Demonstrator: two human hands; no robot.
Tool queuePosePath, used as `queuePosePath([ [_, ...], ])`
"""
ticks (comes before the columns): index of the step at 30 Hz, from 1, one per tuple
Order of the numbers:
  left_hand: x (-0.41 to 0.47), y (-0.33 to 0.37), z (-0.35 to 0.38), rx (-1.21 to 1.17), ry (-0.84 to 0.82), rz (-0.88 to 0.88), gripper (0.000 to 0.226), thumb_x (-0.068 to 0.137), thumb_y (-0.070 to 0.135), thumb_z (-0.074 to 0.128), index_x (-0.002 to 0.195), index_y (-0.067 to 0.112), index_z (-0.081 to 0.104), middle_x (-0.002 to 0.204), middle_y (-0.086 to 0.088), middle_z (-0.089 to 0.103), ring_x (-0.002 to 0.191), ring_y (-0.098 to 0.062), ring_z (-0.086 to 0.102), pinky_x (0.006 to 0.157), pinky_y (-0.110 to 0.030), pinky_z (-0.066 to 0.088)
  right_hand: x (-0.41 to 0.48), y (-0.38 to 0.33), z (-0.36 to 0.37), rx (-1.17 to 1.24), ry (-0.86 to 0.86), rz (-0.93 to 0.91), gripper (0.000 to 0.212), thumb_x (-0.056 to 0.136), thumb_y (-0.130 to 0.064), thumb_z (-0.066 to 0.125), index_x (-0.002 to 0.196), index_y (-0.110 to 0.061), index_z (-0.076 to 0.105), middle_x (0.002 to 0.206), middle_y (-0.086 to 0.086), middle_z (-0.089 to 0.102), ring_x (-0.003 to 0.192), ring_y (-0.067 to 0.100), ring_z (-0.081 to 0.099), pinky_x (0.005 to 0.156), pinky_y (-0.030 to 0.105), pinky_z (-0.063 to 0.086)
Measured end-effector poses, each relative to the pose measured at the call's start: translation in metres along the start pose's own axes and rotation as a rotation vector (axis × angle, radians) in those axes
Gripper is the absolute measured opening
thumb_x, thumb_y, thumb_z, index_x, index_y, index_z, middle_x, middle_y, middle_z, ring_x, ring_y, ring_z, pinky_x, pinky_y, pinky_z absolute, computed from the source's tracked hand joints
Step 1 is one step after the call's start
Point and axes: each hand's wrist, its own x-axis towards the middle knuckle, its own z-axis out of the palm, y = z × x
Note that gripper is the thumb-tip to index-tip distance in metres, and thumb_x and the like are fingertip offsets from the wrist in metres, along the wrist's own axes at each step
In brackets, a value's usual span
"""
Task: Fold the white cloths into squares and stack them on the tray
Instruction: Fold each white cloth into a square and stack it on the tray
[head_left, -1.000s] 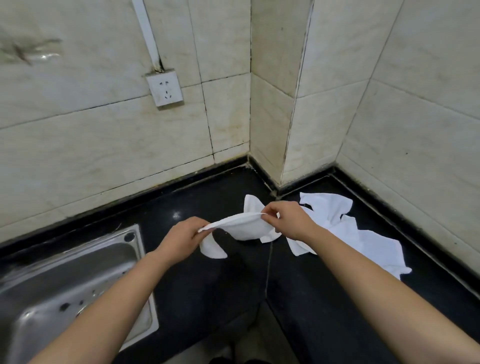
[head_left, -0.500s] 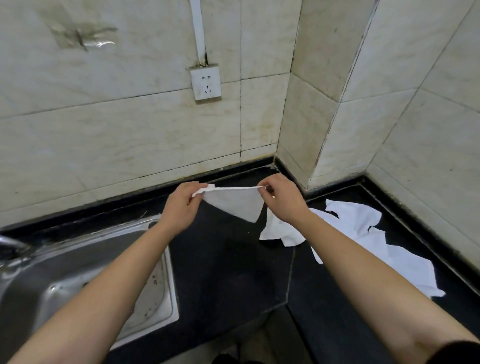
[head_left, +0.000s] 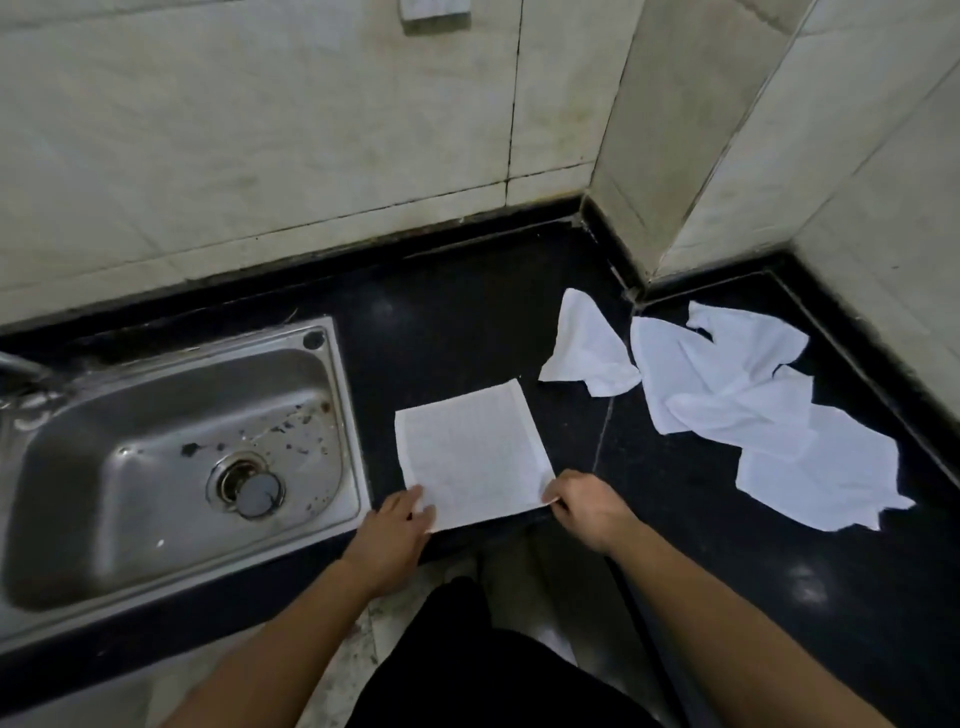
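Note:
A white cloth (head_left: 470, 454) lies spread flat as a rough square on the black counter (head_left: 447, 332), close to the front edge. My left hand (head_left: 397, 530) pinches its near left corner. My right hand (head_left: 587, 506) pinches its near right corner. A crumpled white cloth (head_left: 589, 348) lies behind it to the right. Further right, a loose pile of white cloths (head_left: 753, 410) sprawls along the counter. No tray is in view.
A steel sink (head_left: 171, 457) with a drain plug is set into the counter at the left, its rim just left of the flat cloth. Tiled walls (head_left: 291, 130) rise behind, with a jutting corner (head_left: 644, 156) at the back right. A wall socket (head_left: 435, 13) sits top centre.
The cloth was held stretched in the air between both hands; now it lies flat near the counter's front edge. Both hands came down and toward me, still at its corners.

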Motion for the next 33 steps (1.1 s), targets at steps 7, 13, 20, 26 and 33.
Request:
queuePosePath([
  [7, 0.005, -0.009, 0.005, -0.189, 0.182, 0.007, 0.061, 0.098, 0.046, 0.028, 0.134, 0.007, 0.059, 0.142, -0.019, 0.049, 0.131, -0.040, 0.044, 0.101, -0.049, 0.046, 0.010, 0.007, -0.005, 0.071, 0.080, 0.003, 0.023, 0.097, -0.014, 0.058, 0.113, -0.022, 0.072, 0.120, 0.001, 0.063, 0.106, 0.019, 0.064, 0.096, 0.024, 0.048],
  [13, 0.043, -0.016, -0.050, -0.757, 0.415, -0.303, 0.033, 0.099, 0.019, 0.059, 0.129, 0.008, 0.065, 0.112, -0.012, 0.067, 0.103, -0.026, 0.063, 0.090, -0.026, 0.044, 0.054, -0.013, -0.048, 0.272, 0.303, 0.064, 0.029, 0.095, -0.018, 0.063, 0.124, -0.022, 0.067, 0.107, -0.001, 0.067, 0.096, 0.018, 0.064, 0.085, 0.027, 0.050],
  [20, 0.090, -0.044, -0.064, -0.914, 0.484, -0.540, 0.020, 0.089, 0.024, 0.072, 0.103, 0.010, 0.069, 0.096, -0.006, 0.071, 0.089, -0.023, 0.066, 0.083, -0.037, 0.055, 0.120, -0.030, -0.070, 0.224, 0.331, 0.171, 0.022, 0.099, -0.031, 0.058, 0.117, -0.024, 0.068, 0.109, 0.000, 0.070, 0.100, 0.021, 0.065, 0.087, 0.035, 0.053],
  [26, 0.100, -0.052, -0.050, -0.919, 0.418, -0.579, 0.013, 0.092, 0.025, 0.069, 0.095, 0.014, 0.065, 0.088, -0.003, 0.067, 0.086, -0.023, 0.064, 0.079, -0.032, 0.052, 0.152, -0.030, -0.060, 0.141, 0.302, 0.132, 0.024, 0.101, -0.029, 0.055, 0.118, -0.021, 0.068, 0.112, 0.005, 0.067, 0.098, 0.023, 0.065, 0.084, 0.036, 0.053],
  [33, 0.098, -0.049, -0.049, -0.932, 0.468, -0.625, 0.019, 0.094, 0.028, 0.065, 0.102, 0.012, 0.062, 0.089, -0.001, 0.063, 0.089, -0.024, 0.064, 0.076, -0.030, 0.047, 0.153, -0.030, -0.050, 0.151, 0.320, 0.110, 0.035, 0.100, -0.028, 0.056, 0.132, -0.016, 0.060, 0.124, 0.007, 0.060, 0.109, 0.024, 0.061, 0.084, 0.039, 0.054],
])
